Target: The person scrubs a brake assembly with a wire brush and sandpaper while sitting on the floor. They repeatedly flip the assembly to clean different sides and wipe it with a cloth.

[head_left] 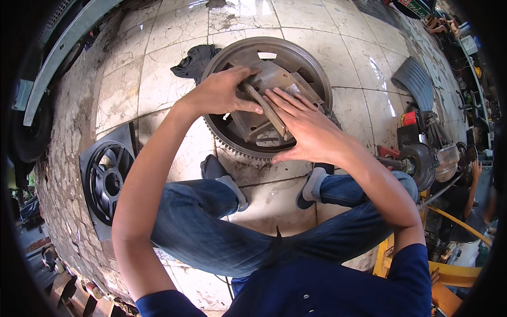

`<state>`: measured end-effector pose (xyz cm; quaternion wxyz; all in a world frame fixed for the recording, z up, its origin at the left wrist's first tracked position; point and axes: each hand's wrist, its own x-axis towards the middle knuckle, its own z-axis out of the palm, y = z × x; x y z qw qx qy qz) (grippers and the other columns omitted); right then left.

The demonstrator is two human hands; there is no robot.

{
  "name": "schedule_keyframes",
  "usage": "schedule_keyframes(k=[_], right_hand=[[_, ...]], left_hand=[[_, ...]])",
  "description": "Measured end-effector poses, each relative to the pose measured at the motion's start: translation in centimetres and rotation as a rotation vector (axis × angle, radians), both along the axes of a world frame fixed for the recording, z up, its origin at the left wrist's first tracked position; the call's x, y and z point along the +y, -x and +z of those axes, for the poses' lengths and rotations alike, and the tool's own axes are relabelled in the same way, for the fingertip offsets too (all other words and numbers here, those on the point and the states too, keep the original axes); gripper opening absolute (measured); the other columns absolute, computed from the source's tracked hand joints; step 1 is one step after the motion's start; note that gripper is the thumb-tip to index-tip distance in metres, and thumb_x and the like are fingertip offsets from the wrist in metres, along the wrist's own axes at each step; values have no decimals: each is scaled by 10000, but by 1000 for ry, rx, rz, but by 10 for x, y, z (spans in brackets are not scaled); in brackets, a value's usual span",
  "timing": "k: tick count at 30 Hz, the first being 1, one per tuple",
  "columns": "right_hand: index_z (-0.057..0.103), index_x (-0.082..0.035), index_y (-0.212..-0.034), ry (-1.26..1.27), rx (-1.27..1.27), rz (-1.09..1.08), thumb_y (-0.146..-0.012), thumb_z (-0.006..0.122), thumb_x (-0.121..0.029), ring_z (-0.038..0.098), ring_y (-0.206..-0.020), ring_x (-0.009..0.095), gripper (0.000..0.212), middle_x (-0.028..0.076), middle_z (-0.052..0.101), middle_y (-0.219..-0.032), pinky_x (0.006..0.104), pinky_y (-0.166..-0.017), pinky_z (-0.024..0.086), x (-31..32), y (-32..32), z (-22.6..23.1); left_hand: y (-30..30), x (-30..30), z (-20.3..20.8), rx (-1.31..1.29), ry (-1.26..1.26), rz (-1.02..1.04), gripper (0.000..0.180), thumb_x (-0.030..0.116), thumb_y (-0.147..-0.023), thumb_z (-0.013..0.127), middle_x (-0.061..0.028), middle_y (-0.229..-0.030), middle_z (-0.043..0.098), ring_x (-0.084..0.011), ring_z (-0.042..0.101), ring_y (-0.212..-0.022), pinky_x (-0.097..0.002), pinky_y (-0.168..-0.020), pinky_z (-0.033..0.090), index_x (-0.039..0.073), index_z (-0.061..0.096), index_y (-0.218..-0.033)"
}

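On the tiled floor in front of me lies a large round metal flywheel with teeth along its rim. A worn metal plate with holes and raised edges rests within it. A narrow flat metal bar stands out along this plate, between my hands. My left hand touches the plate at the bar's upper end, thumb and forefinger spread on either side. Laid across the lower right is my right hand, fingers stretched over the plate and thumb apart near the rim. The left hand's other fingers are partly hidden.
A dark cloth lies behind the flywheel. To the left is a black fan in its shroud. On the right are a curved ribbed grey panel, a machine with a round wheel and a yellow frame. Another person's arm shows far right.
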<state>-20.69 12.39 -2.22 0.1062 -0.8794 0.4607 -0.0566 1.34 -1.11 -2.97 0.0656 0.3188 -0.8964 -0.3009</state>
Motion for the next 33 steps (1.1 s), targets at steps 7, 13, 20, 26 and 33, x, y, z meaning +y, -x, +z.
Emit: schedule_keyframes(k=[7, 13, 20, 26, 33], right_hand=[[295, 75, -1517, 21, -46, -35, -698, 815, -590, 260, -1504, 336, 1176, 219, 309, -1593, 478, -1237, 227, -10, -9, -8], [295, 74, -1516, 23, -13, -22, -692, 823, -583, 261, -1504, 333, 1179, 212, 312, -1592, 484, -1235, 233, -3, -3, -5], [316, 70, -1508, 40, -41, -32, -701, 818, -586, 276, -1497, 332, 1154, 206, 329, -1585, 480, -1237, 239, -5, -9, -9], [316, 46, -1517, 16, -3, -43, -692, 823, -563, 268, -1501, 320, 1145, 180, 324, -1594, 470, -1243, 224, 4, -2, -2], [371, 63, -1486, 98, -33, -61, -712, 821, -542, 313, -1483, 313, 1080, 175, 388, -1563, 476, -1232, 251, 8, -6, -10]], left_hand=[[0, 3, 5, -5, -29, 16, 965, 523, -700, 855, -176, -1406, 538, -345, 532, -1307, -436, -1090, 457, 94, 468, -1474], [2, 1, 1, 12, 8, 2, 929, 516, -702, 854, -154, -1396, 559, -343, 550, -1290, -433, -1083, 461, 101, 499, -1453], [-3, 3, -1, 46, 82, 10, 902, 579, -694, 833, -142, -1342, 604, -330, 585, -1240, -411, -1041, 478, 43, 573, -1371], [2, 3, 0, 42, 25, 17, 873, 529, -688, 854, -134, -1369, 591, -321, 558, -1278, -409, -1068, 464, 62, 577, -1372], [-1, 4, 2, 26, 97, 16, 863, 524, -678, 863, -135, -1376, 598, -321, 563, -1279, -411, -1068, 467, 68, 590, -1358]])
